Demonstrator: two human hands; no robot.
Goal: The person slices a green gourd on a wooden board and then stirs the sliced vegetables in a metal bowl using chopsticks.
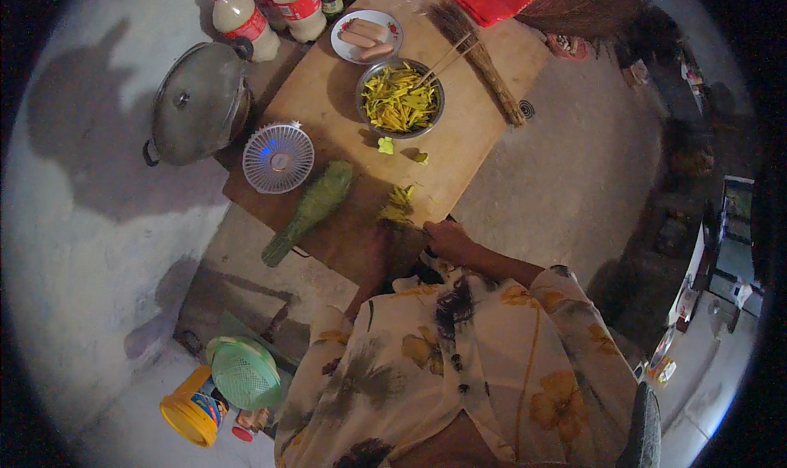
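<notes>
My right hand (444, 239) is at the near right corner of the wooden table (455, 173), fingers curled; whether it holds something is unclear. My left hand is lost in shadow near the table's front edge, with only the forearm faintly visible. Just beyond the hands lies a small pile of yellow-green vegetable pieces (399, 205). Two pale green scraps (385, 145) sit farther up. A metal bowl (440, 110) is full of yellow-green strips, with chopsticks (447, 59) resting in it. Behind it stands a plate (339, 51) with sausages (358, 39).
A green whisk-like bundle (320, 207) and a round white fan (278, 158) lie on the table's left. A lidded pan (197, 105) and bottles (246, 25) stand beyond. A straw brush (492, 81) lies right. A green basket (245, 373) and yellow bucket (190, 409) are lower left.
</notes>
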